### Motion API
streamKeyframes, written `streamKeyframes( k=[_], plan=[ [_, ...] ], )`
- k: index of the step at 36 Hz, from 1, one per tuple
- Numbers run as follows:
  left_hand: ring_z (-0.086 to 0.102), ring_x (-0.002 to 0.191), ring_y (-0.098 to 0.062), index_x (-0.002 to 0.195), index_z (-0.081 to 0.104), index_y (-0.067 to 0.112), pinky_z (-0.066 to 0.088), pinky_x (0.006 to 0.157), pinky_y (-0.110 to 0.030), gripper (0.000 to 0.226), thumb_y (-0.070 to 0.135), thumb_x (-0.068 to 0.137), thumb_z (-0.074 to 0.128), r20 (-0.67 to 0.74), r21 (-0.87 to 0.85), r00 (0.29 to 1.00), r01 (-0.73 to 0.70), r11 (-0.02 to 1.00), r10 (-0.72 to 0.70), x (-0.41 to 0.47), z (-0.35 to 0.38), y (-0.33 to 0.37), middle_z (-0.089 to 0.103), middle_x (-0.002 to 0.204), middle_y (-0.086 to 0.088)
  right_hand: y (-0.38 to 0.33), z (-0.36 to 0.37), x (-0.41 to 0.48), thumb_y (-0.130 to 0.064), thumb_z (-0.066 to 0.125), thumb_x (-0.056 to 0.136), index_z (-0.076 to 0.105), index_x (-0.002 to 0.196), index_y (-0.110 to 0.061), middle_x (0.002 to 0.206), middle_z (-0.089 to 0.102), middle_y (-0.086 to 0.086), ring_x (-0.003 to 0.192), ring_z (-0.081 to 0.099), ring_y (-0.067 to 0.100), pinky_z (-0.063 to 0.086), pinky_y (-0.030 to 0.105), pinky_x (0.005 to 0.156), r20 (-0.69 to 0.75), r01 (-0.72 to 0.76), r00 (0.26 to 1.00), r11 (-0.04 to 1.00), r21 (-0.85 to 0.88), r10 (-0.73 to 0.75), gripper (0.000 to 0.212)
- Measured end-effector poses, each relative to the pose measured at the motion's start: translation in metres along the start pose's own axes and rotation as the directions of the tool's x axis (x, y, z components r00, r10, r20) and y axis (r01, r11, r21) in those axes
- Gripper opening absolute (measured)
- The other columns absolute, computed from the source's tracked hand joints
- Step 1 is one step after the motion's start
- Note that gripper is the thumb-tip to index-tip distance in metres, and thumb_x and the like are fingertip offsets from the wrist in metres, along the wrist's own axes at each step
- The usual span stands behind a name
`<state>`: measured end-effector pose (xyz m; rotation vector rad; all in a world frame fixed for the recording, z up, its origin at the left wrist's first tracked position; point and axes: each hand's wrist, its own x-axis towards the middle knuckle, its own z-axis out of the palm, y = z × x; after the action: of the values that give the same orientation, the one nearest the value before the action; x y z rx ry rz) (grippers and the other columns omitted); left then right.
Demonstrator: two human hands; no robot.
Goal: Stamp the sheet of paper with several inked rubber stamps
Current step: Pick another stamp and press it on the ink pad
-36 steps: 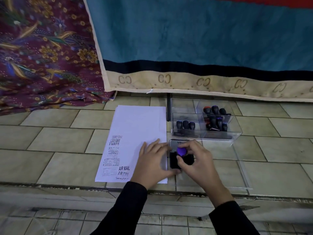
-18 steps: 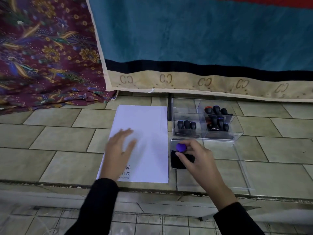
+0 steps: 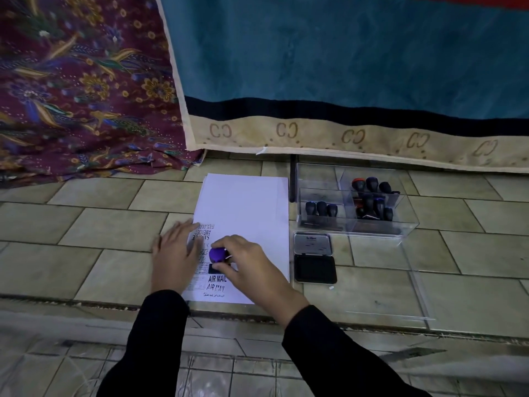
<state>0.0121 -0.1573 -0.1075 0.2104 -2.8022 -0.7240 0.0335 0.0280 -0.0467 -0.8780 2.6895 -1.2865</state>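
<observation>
A white sheet of paper lies on the tiled ledge, with several black stamp prints down its left side, "AIR MAIL" among them. My right hand grips a stamp with a purple knob, its black base set on the paper just above the "AIR MAIL" print. My left hand lies flat with fingers spread on the sheet's left edge. The open black ink pad sits to the right of the paper.
Clear plastic boxes behind the ink pad hold several black-handled stamps. A clear lid lies flat at the right. Patterned maroon cloth and a teal blanket hang at the back. The ledge drops off near me.
My right hand carried the purple stamp from the ink pad leftward onto the paper. My left hand shifted from beside the pad to the sheet's left edge.
</observation>
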Motion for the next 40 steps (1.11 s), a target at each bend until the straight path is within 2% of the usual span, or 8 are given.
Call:
streamKeyframes(
  k=[13, 21, 23, 25, 27, 31, 36, 40],
  plan=[
    [0.032, 0.141, -0.018, 0.129, 0.057, 0.025, 0.010, 0.117, -0.041, 0.033, 0.025, 0.097, 0.053, -0.012, -0.020, 1.000, 0.011, 1.000, -0.011, -0.002, -0.001, 0.004, 0.050, 0.144, 0.005, 0.002, 0.010, 0.001, -0.016, 0.059, 0.090, 0.054, 0.112, -0.014, 0.109, 0.056, 0.004, 0.089, 0.060, 0.023, 0.052, 0.038, 0.077, -0.007, 0.017, 1.000, 0.998, -0.057, -0.017, 0.023],
    [0.041, 0.137, -0.017, 0.131, 0.056, 0.025, 0.012, 0.118, -0.042, 0.034, 0.026, 0.097, 0.054, -0.020, -0.146, 0.999, 0.027, 0.989, -0.031, 0.000, -0.004, -0.002, 0.057, 0.138, 0.004, 0.020, -0.031, -0.012, -0.016, 0.068, 0.084, 0.058, 0.115, -0.022, 0.105, 0.064, -0.008, 0.088, 0.064, 0.001, 0.053, 0.018, 0.083, -0.282, -0.122, 0.935, 0.942, 0.311, 0.214, 0.033],
    [0.053, 0.127, -0.016, 0.127, 0.058, 0.028, 0.022, 0.117, -0.048, 0.033, 0.033, 0.094, 0.054, 0.022, -0.356, 0.997, 0.083, 0.931, -0.080, 0.002, -0.009, -0.003, 0.063, 0.126, 0.011, 0.030, -0.050, -0.022, -0.015, 0.068, 0.084, 0.058, 0.117, -0.028, 0.105, 0.063, -0.015, 0.090, 0.064, -0.003, 0.053, 0.015, 0.081, -0.343, -0.141, 0.901, 0.927, 0.347, 0.265, 0.036],
    [0.060, 0.119, -0.016, 0.122, 0.058, 0.035, 0.038, 0.110, -0.051, 0.029, 0.037, 0.093, 0.057, 0.163, -0.626, 0.966, 0.257, 0.736, -0.199, 0.001, -0.017, 0.000, 0.065, 0.123, 0.012, 0.040, -0.067, -0.034, -0.014, 0.068, 0.084, 0.060, 0.111, -0.030, 0.104, 0.065, -0.012, 0.090, 0.064, -0.002, 0.054, 0.016, 0.080, -0.397, -0.156, 0.873, 0.933, 0.325, 0.284, 0.033],
    [0.061, 0.117, -0.017, 0.122, 0.057, 0.038, 0.045, 0.104, -0.051, 0.028, 0.037, 0.094, 0.059, 0.226, -0.678, 0.947, 0.320, 0.662, -0.226, 0.001, -0.021, 0.003, 0.065, 0.124, 0.008, 0.048, -0.078, -0.047, -0.011, 0.069, 0.082, 0.062, 0.105, -0.030, 0.099, 0.067, -0.009, 0.089, 0.066, 0.002, 0.054, 0.016, 0.077, -0.439, -0.142, 0.851, 0.931, 0.337, 0.288, 0.031],
    [0.055, 0.122, -0.019, 0.128, 0.058, 0.022, 0.044, 0.104, -0.041, 0.039, 0.034, 0.091, 0.064, 0.055, -0.449, 0.998, 0.020, 0.893, 0.006, -0.001, -0.019, 0.023, 0.056, 0.130, 0.014, 0.060, -0.086, -0.070, -0.014, 0.073, 0.080, 0.063, 0.103, -0.032, 0.094, 0.068, -0.014, 0.085, 0.066, 0.002, 0.053, 0.013, 0.074, -0.481, -0.140, 0.833, 0.945, 0.294, 0.273, 0.031],
    [0.028, 0.136, 0.003, 0.129, 0.056, 0.029, 0.023, 0.117, -0.040, 0.062, 0.064, 0.079, 0.058, 0.113, -0.300, 0.945, -0.262, 0.917, 0.307, -0.027, 0.001, 0.083, 0.050, 0.136, 0.019, 0.067, -0.086, -0.083, -0.014, 0.073, 0.081, 0.063, 0.108, -0.027, 0.095, 0.065, -0.014, 0.085, 0.064, 0.001, 0.051, 0.011, 0.076, -0.494, -0.118, 0.860, 0.992, 0.044, 0.124, 0.031],
    [0.016, 0.140, 0.006, 0.137, 0.045, 0.036, 0.007, 0.121, -0.036, 0.083, 0.084, 0.071, 0.044, 0.233, -0.224, 0.864, -0.399, 0.889, 0.446, -0.039, 0.025, 0.113, 0.040, 0.147, 0.020, 0.070, -0.083, -0.086, -0.013, 0.072, 0.082, 0.064, 0.108, -0.016, 0.094, 0.062, -0.011, 0.083, 0.063, 0.006, 0.054, 0.024, 0.075, -0.483, -0.068, 0.875, 0.994, -0.084, 0.019, 0.028]
  ],
)
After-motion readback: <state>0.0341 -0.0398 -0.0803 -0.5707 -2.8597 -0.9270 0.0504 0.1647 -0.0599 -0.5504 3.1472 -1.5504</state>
